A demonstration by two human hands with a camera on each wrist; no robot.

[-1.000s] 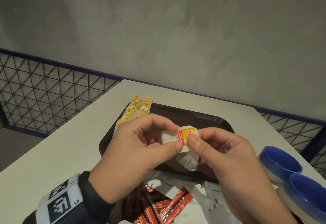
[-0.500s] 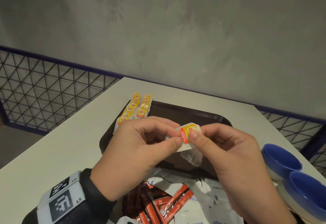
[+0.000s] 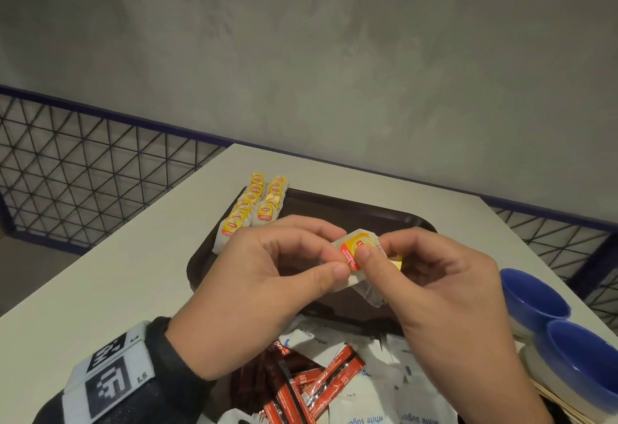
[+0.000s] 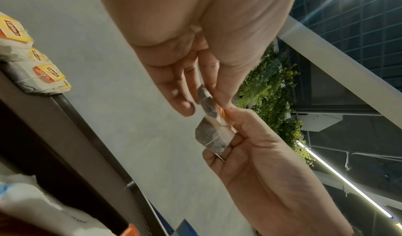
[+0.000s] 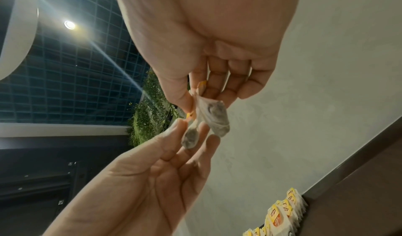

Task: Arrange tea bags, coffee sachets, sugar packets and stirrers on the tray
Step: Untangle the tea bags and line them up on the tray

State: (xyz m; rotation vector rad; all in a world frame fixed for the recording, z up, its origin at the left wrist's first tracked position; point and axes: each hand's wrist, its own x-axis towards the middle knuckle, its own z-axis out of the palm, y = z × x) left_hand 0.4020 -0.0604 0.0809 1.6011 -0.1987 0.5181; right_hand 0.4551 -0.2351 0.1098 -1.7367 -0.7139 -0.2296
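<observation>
You hold one tea bag [image 3: 359, 258] in the air above the dark tray [image 3: 394, 219], pinched from both sides. Your left hand [image 3: 264, 290] grips its left edge between thumb and forefinger; your right hand [image 3: 444, 296] pinches the yellow and red tag against the paper with thumb and forefinger. The remaining fingers of both hands curl loosely underneath, which supports the hanging pouch, as the wrist views show. This two-handed grip probably serves to flatten the bag and seat its tag on top, so that it matches the tea bags already set down. Those tea bags [image 3: 254, 206] stand in two overlapping rows at the tray's far left corner, tags facing up, some overhanging the rim. The rest of the tray floor in view is bare, leaving room for further rows. The red coffee sachets [image 3: 314, 387] and white sugar packets [image 3: 378, 390] lie in a loose pile nearest you. Two blue bowls [image 3: 561, 330] sit on the table [image 3: 117, 283] at your right.
</observation>
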